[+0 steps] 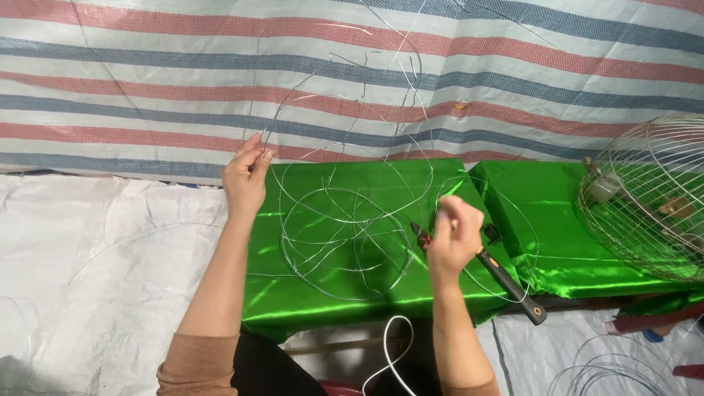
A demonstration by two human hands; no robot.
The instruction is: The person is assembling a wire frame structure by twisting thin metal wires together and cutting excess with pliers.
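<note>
While the left hand (246, 174) pinched the thin wire (345, 110) between thumb and fingertips, lifting its arc off the green cloth (323, 293), tangled loops (345, 238) lay flat beneath, likely kept slack for shaping. Right hand (453, 235) was curled shut on the wire's other run. Hammer (510, 282) lay beside it, wire basket (649, 194) far right.

Head camera, looking down, close over green-draped table (330, 293); edges perhaps cropped.
</note>
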